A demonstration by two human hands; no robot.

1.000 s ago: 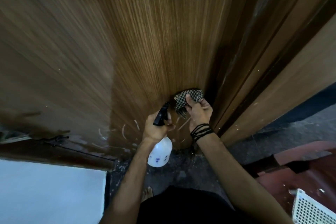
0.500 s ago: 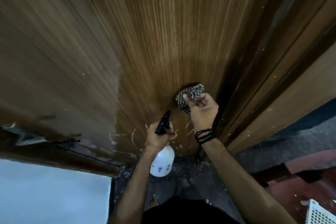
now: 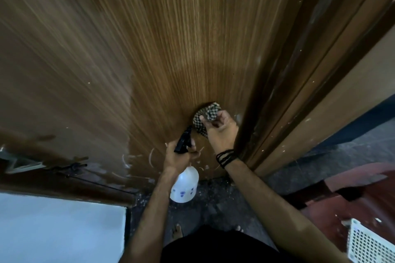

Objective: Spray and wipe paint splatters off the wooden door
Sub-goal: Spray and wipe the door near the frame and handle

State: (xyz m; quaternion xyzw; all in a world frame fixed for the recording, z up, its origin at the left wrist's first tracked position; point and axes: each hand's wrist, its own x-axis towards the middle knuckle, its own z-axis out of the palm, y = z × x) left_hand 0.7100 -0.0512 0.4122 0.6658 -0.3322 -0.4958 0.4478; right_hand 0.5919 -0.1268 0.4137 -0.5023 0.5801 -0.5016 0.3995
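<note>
Low on the door [image 3: 171, 53], the right hand [image 3: 220, 128] presses a bunched cloth [image 3: 205, 116]; the left hand [image 3: 177, 156] grips a spray bottle [image 3: 184, 183]; firm strokes down toward the white splatters [image 3: 136, 160] would likely serve best.

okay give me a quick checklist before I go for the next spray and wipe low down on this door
1. Spray bottle gripped in left hand: ok.
2. Checkered cloth held in right hand, against the wooden door: ok.
3. Nozzle aimed at the door: cannot tell.
4. Paint splatters near the bottom edge removed: not ok, white streaks remain.
5. Liquid left in the bottle: cannot tell.
</note>
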